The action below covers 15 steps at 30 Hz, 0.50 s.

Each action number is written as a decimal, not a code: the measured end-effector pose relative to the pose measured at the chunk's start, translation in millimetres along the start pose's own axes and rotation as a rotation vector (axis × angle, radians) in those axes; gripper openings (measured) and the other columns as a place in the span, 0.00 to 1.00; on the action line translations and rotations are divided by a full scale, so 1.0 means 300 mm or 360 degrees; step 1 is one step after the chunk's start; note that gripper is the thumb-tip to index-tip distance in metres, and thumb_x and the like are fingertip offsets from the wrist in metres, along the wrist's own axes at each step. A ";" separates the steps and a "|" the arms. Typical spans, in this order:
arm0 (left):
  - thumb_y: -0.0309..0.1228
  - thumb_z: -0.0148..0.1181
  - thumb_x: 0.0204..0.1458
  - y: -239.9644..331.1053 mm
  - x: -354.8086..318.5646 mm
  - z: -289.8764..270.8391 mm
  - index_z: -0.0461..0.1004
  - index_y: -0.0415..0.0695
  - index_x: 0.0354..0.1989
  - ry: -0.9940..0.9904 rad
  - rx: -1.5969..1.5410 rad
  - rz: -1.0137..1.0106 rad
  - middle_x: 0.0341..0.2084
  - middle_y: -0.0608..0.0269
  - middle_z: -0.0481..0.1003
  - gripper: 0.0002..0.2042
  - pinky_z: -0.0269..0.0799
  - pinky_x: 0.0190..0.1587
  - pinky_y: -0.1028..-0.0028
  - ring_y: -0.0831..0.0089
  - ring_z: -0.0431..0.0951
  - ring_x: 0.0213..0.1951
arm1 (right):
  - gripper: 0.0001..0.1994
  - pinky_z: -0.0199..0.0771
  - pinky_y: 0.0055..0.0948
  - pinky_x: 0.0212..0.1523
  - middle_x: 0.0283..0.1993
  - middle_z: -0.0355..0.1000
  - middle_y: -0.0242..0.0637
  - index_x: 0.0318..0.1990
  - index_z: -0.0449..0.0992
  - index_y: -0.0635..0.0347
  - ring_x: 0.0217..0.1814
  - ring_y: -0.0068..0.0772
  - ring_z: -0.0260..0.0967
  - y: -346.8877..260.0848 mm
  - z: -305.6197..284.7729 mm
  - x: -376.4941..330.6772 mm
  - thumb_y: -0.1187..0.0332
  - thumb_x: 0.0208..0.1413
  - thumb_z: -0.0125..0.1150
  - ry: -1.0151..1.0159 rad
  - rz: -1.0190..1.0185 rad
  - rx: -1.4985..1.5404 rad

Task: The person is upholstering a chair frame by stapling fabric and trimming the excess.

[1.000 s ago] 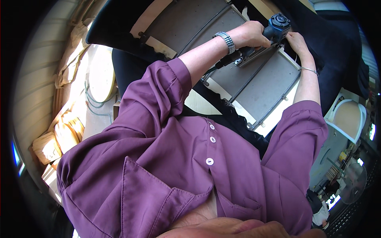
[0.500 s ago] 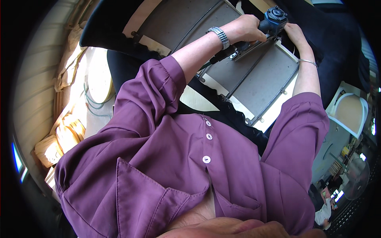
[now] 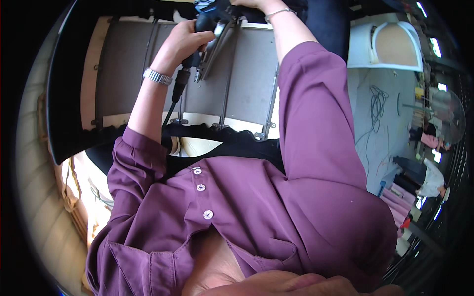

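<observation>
My left hand [image 3: 183, 43] is wrapped round the grip of an air staple gun [image 3: 206, 21] with a blue head, a metal magazine and a hose at the handle's end. The gun lies over the underside of an upholstered seat frame, whose grey backing [image 3: 121, 59] is crossed by dark metal rods. Right beside the gun's head, at the upper edge, is my right hand [image 3: 251, 3]. Most of its fingers are cut off by the picture's edge, so their grip is hidden. Black fabric [image 3: 237, 150] with a wavy edge runs along the frame's near side.
A white-edged, beige-padded curved piece [image 3: 395, 47] stands to the right. Below it a dark cable [image 3: 377, 106] lies coiled on the grey floor. A fan [image 3: 447, 113] and people are farther right. Corrugated wall panels [image 3: 37, 197] rise at the left.
The view has turned, so the frame now lies more level and farther left. Both hands and the staple gun appear higher and farther left. My left hand still grips the gun.
</observation>
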<state>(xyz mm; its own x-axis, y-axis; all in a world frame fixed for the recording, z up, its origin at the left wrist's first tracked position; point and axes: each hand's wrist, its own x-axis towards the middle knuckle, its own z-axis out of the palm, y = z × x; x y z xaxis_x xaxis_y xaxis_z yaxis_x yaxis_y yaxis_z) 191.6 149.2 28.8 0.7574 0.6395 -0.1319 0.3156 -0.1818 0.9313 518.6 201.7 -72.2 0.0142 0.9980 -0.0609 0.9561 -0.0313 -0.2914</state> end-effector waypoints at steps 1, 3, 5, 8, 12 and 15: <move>0.39 0.65 0.49 -0.038 -0.017 -0.018 0.79 0.39 0.33 0.0041 0.0009 -0.0062 0.18 0.69 0.76 0.14 0.69 0.27 0.79 0.82 0.74 0.21 | 0.18 0.73 0.38 0.56 0.50 0.81 0.46 0.46 0.85 0.56 0.52 0.42 0.77 -0.067 0.018 0.002 0.54 0.55 0.69 0.0027 -0.0020 0.0151; 0.38 0.64 0.51 -0.047 -0.027 -0.024 0.78 0.38 0.35 0.0066 0.0021 -0.0077 0.18 0.70 0.76 0.13 0.68 0.26 0.80 0.83 0.73 0.21 | 0.19 0.74 0.39 0.55 0.47 0.80 0.48 0.43 0.85 0.58 0.51 0.45 0.78 -0.116 -0.034 -0.022 0.53 0.56 0.67 -0.0024 -0.0073 0.0170; 0.38 0.64 0.51 -0.022 -0.010 -0.009 0.78 0.39 0.33 0.0023 0.0031 -0.0091 0.18 0.70 0.75 0.13 0.68 0.26 0.79 0.83 0.73 0.21 | 0.18 0.75 0.41 0.52 0.42 0.81 0.49 0.40 0.85 0.59 0.49 0.48 0.79 -0.104 -0.089 -0.077 0.52 0.56 0.64 0.0005 -0.0081 0.0130; 0.38 0.64 0.50 -0.040 -0.013 -0.021 0.77 0.40 0.30 0.0015 0.0023 -0.0110 0.18 0.69 0.75 0.12 0.67 0.26 0.79 0.82 0.72 0.21 | 0.16 0.76 0.42 0.53 0.43 0.81 0.49 0.41 0.86 0.56 0.50 0.48 0.79 -0.236 -0.145 -0.159 0.54 0.57 0.63 0.0033 -0.0055 0.0392; 0.38 0.64 0.51 -0.036 -0.017 -0.036 0.76 0.41 0.28 0.0022 0.0033 -0.0131 0.18 0.70 0.74 0.12 0.66 0.26 0.78 0.82 0.71 0.20 | 0.18 0.73 0.45 0.59 0.54 0.78 0.49 0.46 0.84 0.54 0.61 0.53 0.73 -0.479 -0.303 -0.324 0.52 0.60 0.60 0.0028 0.0569 0.0234; 0.39 0.64 0.51 -0.047 0.016 -0.015 0.76 0.41 0.27 0.0023 0.0022 -0.0114 0.17 0.71 0.74 0.13 0.65 0.24 0.79 0.83 0.70 0.19 | 0.20 0.74 0.47 0.59 0.52 0.78 0.50 0.45 0.85 0.55 0.59 0.54 0.74 -0.435 -0.273 -0.337 0.49 0.60 0.59 0.0074 0.0499 0.0121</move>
<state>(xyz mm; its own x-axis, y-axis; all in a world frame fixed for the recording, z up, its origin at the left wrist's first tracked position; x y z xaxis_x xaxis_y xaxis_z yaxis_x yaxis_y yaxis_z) 188.3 158.1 16.6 0.7244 0.6617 -0.1932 0.3767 -0.1452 0.9149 416.3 109.2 50.2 0.3197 0.9404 -0.1158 0.8784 -0.3400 -0.3358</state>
